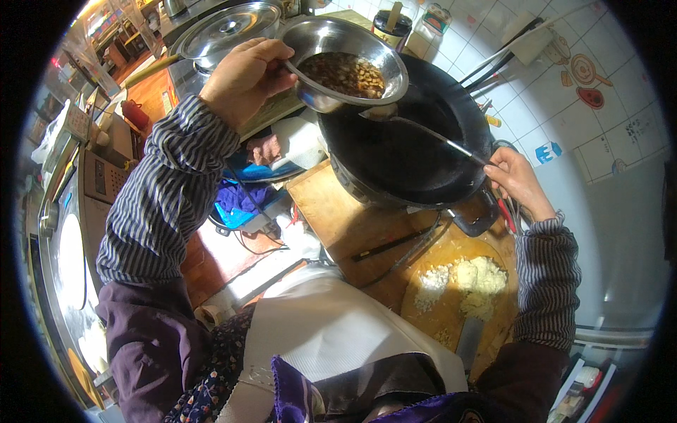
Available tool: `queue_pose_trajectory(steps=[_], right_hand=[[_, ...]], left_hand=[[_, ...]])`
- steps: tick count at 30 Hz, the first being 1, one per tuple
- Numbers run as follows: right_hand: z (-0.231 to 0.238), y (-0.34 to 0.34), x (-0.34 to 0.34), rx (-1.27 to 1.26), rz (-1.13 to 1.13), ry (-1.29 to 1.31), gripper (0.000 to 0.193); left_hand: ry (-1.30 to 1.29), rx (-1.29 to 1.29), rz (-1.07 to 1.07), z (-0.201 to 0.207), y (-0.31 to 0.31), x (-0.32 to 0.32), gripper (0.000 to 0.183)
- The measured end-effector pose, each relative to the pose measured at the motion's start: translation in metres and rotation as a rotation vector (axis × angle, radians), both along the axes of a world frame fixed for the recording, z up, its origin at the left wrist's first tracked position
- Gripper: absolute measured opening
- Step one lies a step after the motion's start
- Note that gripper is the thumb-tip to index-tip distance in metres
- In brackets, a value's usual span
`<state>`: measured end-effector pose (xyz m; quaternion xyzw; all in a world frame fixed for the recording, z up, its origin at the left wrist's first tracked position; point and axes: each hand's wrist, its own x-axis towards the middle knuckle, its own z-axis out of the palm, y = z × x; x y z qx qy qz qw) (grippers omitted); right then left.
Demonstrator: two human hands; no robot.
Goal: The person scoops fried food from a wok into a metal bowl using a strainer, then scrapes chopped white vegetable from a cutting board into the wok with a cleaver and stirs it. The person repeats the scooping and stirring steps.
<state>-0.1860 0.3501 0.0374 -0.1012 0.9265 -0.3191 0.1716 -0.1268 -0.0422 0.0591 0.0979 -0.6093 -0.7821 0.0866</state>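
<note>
My left hand (250, 77) is closed on the rim of a steel bowl (321, 99), thumb over the edge. Dark brown liquid with pale bits (345, 74) lies in the bowl, which is held above the far left edge of a wide black pan (402, 158). In my right hand (515, 180), closed on the end of its thin handle, is a long metal spoon (430, 132). The spoon's head is just below the bowl's near right side, over the pan. Whether spoon and bowl touch, I cannot tell.
Chopped white and yellow piles (479, 278) and a knife blade (469, 338) lie on a round wooden board (416, 310) near me. A lidded pan (229, 32) stands at the far left. Behind the black pan is a dark jar (392, 28); a cable crosses the wooden surface (317, 201).
</note>
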Motion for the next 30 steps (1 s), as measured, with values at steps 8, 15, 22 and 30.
queue_pose_trajectory(steps=[8,15,22,30], right_hand=[[0.025,0.018,0.003,-0.043,-0.014,0.051,0.009],[0.062,0.029,0.016,-0.029,-0.132,0.111,0.011],[0.097,0.036,0.030,-0.011,-0.134,0.162,0.010],[0.103,0.032,0.054,-0.025,-0.080,0.271,0.010]], left_hand=[[-0.015,-0.066,0.025,0.001,-0.005,0.003,0.014],[-0.034,-0.066,0.052,-0.002,-0.007,0.002,0.011],[-0.034,-0.156,-0.016,-0.004,0.006,-0.003,0.009],[-0.092,0.027,-0.089,-0.001,0.030,-0.008,0.009]])
